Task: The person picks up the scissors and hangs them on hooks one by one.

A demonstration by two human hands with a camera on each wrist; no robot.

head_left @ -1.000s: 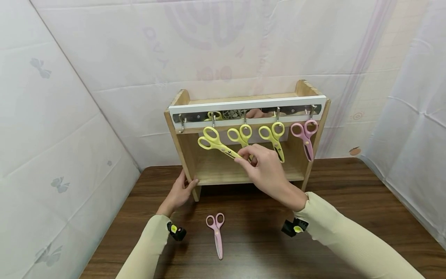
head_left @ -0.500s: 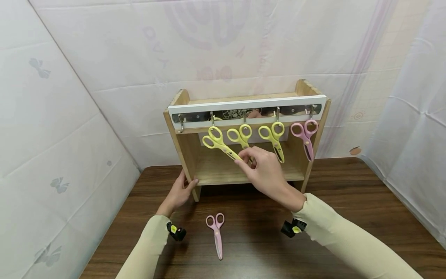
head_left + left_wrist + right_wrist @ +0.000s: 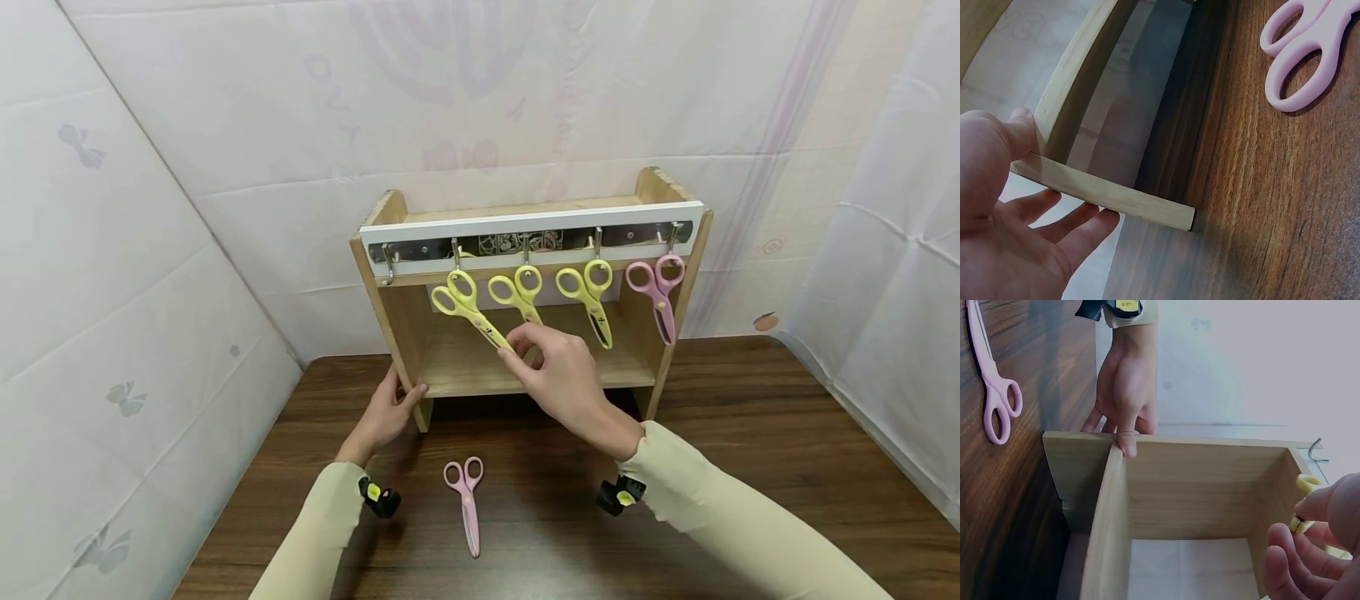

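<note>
My right hand (image 3: 562, 375) pinches yellow-handled scissors (image 3: 467, 307) by the blade tip, between thumb and fingers. They slant up and left in the head view, the upper finger ring right at the end of the second hook from the left (image 3: 454, 250). In the right wrist view, the hand shows the blade tip (image 3: 1297, 524) in its pinch. My left hand (image 3: 384, 417) grips the wooden shelf (image 3: 465, 377) at its lower left side. In the left wrist view, the thumb (image 3: 1021, 134) lies at the inner corner, the other fingers along the side panel's outer face.
Two more yellow scissors (image 3: 591, 293) and pink scissors (image 3: 657, 292) hang from the hook rail (image 3: 435, 223). The leftmost hook (image 3: 388, 265) bears nothing. Another pink pair (image 3: 468, 508) lies on the dark wooden table (image 3: 555, 517) before the shelf. White cloth hangs behind and beside.
The held yellow scissors have shifted slightly right, their upper ring coming to the second hook, then tilted steeper. My right hand has moved a little left and down. The left hand stays put.
</note>
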